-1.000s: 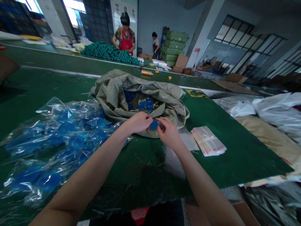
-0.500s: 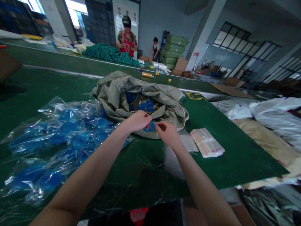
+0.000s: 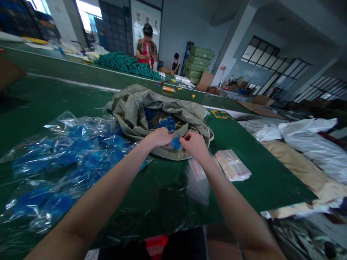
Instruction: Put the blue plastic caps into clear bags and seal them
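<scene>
Blue plastic piece (image 3: 176,143) between left hand (image 3: 160,137) and right hand (image 3: 194,145)

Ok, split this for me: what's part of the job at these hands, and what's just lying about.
Job: left hand, right hand, blue piece between them; woven sack of blue pieces; clear plastic bag of blue pieces; stack of clear bags.
Lying about: yellow tube; green bales; cardboard boxes.
</scene>
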Demonstrator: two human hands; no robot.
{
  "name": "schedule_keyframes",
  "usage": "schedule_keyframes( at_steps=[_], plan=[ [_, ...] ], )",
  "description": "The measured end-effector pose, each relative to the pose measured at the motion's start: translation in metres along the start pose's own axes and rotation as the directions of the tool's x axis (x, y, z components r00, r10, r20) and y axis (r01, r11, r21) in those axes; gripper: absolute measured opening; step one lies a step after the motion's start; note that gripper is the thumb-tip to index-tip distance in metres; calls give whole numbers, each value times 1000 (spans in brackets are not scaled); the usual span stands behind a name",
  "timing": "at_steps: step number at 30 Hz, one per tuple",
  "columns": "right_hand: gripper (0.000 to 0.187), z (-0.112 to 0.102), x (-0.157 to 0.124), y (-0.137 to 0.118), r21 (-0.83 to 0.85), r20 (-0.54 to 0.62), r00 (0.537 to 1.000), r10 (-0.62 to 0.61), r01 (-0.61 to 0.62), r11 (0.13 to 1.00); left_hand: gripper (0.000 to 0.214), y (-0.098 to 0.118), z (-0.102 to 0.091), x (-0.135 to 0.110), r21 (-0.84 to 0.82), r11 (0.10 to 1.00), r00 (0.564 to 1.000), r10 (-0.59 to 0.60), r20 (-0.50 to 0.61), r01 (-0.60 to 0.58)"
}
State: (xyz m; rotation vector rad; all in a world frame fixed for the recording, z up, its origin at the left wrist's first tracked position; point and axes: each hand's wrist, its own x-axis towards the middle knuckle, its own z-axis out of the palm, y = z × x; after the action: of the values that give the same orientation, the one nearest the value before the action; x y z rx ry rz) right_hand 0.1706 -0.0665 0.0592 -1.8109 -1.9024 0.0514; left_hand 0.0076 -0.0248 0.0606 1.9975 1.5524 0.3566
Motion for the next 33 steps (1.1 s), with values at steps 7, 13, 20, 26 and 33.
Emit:
schedule_keyframes(
  at_steps=[7, 13, 20, 26, 33],
  plan=[
    [23, -9, 10, 0, 53, 81, 991, 109, -114, 992, 33, 21, -26, -3, 104, 994, 998, 11, 55, -17],
    [24, -13, 0, -9, 163, 126, 983, 130, -150, 975, 28, 31, -47, -14, 339, 932, 985, 80, 155, -129],
    [22, -5, -53, -30, 278, 294, 956, 18, -104, 955, 30, 23, -44, -25, 407, 798, 830, 196, 522, -444],
    [27, 13, -70, -16, 167, 245, 969, -18, -24, 986, 27, 8, -14, -17, 506, 664, 803, 254, 539, -550],
    [32, 46, -47, 2, 279, 256, 966, -34, -41, 959, 17, 2, -11, -3, 478, 767, 888, 257, 382, -428]
  ],
)
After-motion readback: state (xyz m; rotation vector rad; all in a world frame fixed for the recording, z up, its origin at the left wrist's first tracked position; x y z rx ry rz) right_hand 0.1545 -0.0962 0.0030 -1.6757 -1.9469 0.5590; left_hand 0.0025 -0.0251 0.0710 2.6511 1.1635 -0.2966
